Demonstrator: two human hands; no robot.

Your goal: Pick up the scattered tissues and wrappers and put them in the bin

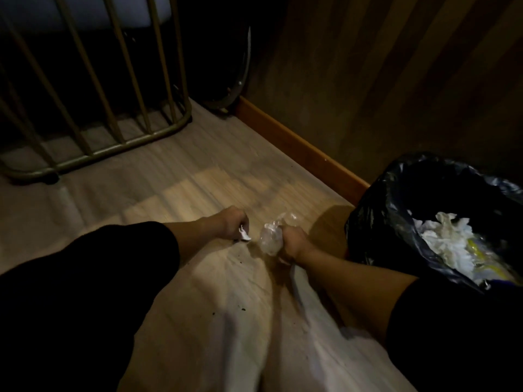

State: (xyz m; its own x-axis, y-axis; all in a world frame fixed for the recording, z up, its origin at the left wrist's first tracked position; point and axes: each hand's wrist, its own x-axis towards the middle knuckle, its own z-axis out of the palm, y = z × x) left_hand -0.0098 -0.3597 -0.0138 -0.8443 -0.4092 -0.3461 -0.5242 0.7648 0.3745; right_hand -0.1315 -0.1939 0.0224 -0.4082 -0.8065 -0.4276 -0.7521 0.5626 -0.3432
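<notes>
Two hands low over the wooden floor (175, 182), near centre, close together but apart. Left hand (230, 222) clenched around one small white tissue scrap (245, 235), its tip protruding below the fist. Right hand (291, 244) clenched around one crumpled clear plastic wrapper (271, 236), bulging out to the left of the fist. One bin (376, 222) at right, lined with a black bag, standing just beside the right forearm and against the orange skirting board (297, 145). Inside the bin: a heap of white tissues (447, 239), count indistinguishable, with something yellow among them. One metal-barred frame (113, 131) at far left. Black sleeves on both arms.
</notes>
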